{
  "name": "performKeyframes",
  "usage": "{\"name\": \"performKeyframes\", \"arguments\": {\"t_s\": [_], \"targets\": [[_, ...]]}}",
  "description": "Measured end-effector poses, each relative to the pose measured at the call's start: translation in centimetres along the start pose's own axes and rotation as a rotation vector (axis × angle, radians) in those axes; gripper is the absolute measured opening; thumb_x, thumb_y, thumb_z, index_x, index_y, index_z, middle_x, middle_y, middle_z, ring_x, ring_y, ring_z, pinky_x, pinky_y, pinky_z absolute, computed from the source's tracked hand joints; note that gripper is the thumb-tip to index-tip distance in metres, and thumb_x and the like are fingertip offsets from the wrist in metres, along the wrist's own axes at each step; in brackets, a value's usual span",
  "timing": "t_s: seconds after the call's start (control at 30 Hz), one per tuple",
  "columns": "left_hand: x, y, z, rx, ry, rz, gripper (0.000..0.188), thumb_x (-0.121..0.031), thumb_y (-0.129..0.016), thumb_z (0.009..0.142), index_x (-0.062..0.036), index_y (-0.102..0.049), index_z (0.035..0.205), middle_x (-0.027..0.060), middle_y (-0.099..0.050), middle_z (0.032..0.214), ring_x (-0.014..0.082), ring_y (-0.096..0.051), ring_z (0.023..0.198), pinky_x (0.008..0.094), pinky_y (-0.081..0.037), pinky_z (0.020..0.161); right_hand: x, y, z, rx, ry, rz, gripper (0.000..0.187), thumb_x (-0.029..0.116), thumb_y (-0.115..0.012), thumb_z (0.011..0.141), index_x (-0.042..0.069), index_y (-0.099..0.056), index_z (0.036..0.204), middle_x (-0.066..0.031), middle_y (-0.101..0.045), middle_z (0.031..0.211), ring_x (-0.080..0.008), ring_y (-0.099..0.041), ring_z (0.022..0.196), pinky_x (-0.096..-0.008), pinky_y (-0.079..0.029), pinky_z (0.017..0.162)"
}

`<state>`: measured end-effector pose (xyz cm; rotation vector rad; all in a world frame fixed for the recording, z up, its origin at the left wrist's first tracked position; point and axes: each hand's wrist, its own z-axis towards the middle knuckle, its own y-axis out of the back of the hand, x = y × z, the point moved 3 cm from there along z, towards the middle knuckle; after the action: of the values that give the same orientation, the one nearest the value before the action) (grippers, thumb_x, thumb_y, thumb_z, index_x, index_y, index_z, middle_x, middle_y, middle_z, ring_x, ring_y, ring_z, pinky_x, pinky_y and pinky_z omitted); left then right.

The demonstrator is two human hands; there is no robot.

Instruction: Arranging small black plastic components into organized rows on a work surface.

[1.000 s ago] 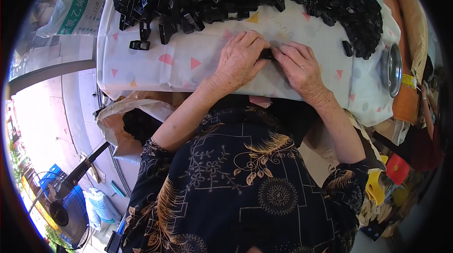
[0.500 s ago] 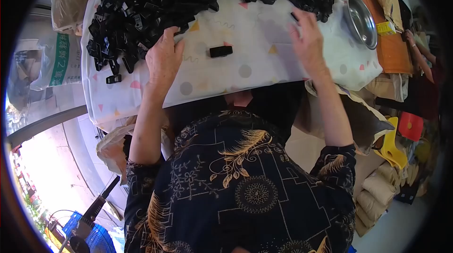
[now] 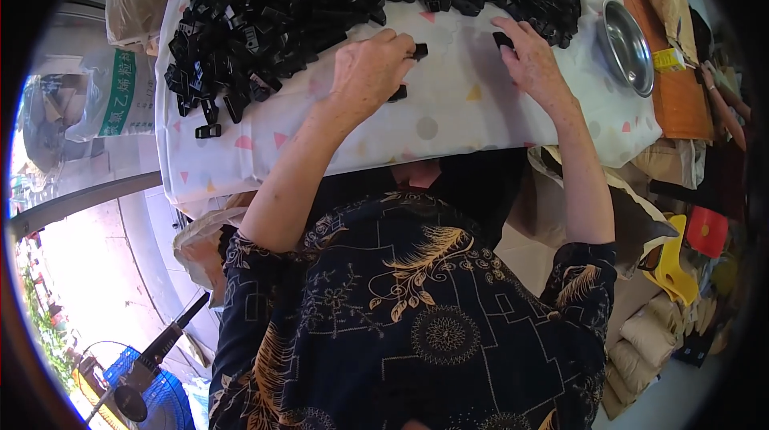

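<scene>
My left hand (image 3: 370, 71) reaches over the middle of the table, fingers closed on a small black plastic piece (image 3: 420, 51) that sticks out past the fingertips. Just below these fingers, a second black piece (image 3: 398, 93) lies on the cloth, partly covered by the hand. My right hand (image 3: 532, 65) is farther right, near the pile's edge, with another small black piece (image 3: 503, 40) between thumb and fingers. A large heap of similar black pieces (image 3: 296, 5) spreads along the far side of the table. One loose piece (image 3: 208, 131) lies at the left.
A patterned white cloth (image 3: 448, 121) covers the table. A metal bowl (image 3: 626, 49) stands at its right edge. An open sack (image 3: 633, 205) is below on the right, another bag (image 3: 200, 250) on the left. A fan (image 3: 148, 386) stands lower left. Another person's arm (image 3: 725, 101) shows far right.
My left hand has moved right from the heap's edge to mid-table, now with a black piece in its fingers and partly over the lone piece. My right hand stays near the heap.
</scene>
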<state>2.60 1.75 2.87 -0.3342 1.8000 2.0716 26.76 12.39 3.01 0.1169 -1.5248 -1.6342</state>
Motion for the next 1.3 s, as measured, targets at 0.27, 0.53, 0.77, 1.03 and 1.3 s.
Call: {"name": "performKeyframes", "arguments": {"t_s": [0.27, 0.53, 0.77, 1.03, 1.3], "targets": [[1.5, -1.0, -0.1, 0.002, 0.099, -0.180, 0.039, -0.022, -0.073, 0.082, -0.0140, -0.061, 0.118, 0.0076, -0.065, 0.105, 0.0327, -0.066, 0.097, 0.0441, -0.052, 0.079, -0.1, -2.0, -1.4, 0.199, -0.388, 0.560, 0.034, 0.005, -0.063, 0.094, 0.011, -0.059, 0.127, -0.0007, -0.061, 0.089, -0.0080, -0.056, 0.072, -0.0245, -0.050, 0.068], [1.9, -1.8, -0.5, 0.050, 0.111, -0.220, 0.033, -0.024, -0.073, 0.082, -0.0149, -0.065, 0.113, 0.0063, -0.065, 0.105, 0.0324, -0.066, 0.096, 0.0446, -0.052, 0.083, 1.0, -1.9, -0.9, 0.214, -0.307, 0.673, 0.030, 0.006, -0.067, 0.092, 0.009, -0.059, 0.121, 0.0000, -0.060, 0.087, -0.0075, -0.056, 0.073, -0.0232, -0.049, 0.067], [2.3, -1.9, -1.3, 0.033, 0.097, -0.288, 0.039, -0.025, -0.075, 0.079, -0.0115, -0.063, 0.114, 0.0074, -0.065, 0.107, 0.0290, -0.066, 0.097, 0.0421, -0.051, 0.083, 1.3, -1.2, -0.8, 0.166, -0.085, 0.190, 0.024, 0.008, -0.072, 0.089, 0.004, -0.061, 0.111, -0.0048, -0.063, 0.091, -0.0146, -0.060, 0.071, -0.0274, -0.049, 0.066], [2.7, -1.8, -1.2, 0.004, 0.045, -0.298, 0.041, -0.026, -0.078, 0.078, -0.0097, -0.062, 0.112, 0.0085, -0.066, 0.104, 0.0286, -0.067, 0.093, 0.0406, -0.051, 0.080, 5.3, -2.7, -0.6, 0.024, 0.095, 0.153, 0.025, 0.006, -0.072, 0.087, 0.003, -0.063, 0.110, -0.0105, -0.065, 0.098, -0.0270, -0.064, 0.078, -0.0337, -0.052, 0.069], [2.5, -1.9, -1.3, 0.046, 0.068, -0.296, 0.041, -0.026, -0.077, 0.076, -0.0098, -0.064, 0.112, 0.0083, -0.063, 0.106, 0.0306, -0.064, 0.099, 0.0416, -0.051, 0.084, 7.9, -5.2, 0.6, -0.050, 0.373, -0.059, 0.027, 0.011, -0.075, 0.082, 0.005, -0.067, 0.106, -0.0057, -0.065, 0.104, -0.0255, -0.061, 0.095, -0.0363, -0.048, 0.083]]}}
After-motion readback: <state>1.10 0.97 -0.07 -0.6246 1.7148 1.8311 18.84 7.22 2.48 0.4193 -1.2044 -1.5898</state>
